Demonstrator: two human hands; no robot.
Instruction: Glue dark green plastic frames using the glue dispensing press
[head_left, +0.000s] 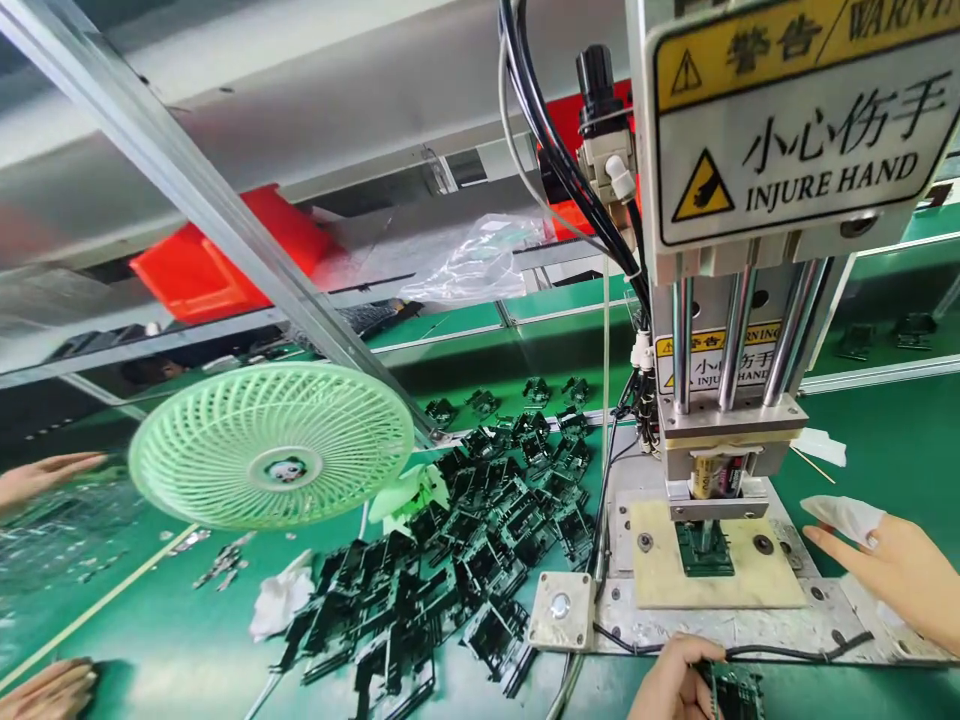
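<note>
Gripping a green part [731,690] lying roughly crosswise, left hand [675,680] fingers clench; right hand [896,575] fingers splayed loose.

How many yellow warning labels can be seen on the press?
2. A large warning label sits on the top housing, and a smaller label sits lower, behind the rods, partly hidden by them. Others may be out of view.

Both hands are bare; the right hand [896,575] wears 1 white fingertip cot.

Glossy green plastic fan guard [271,445]
</note>
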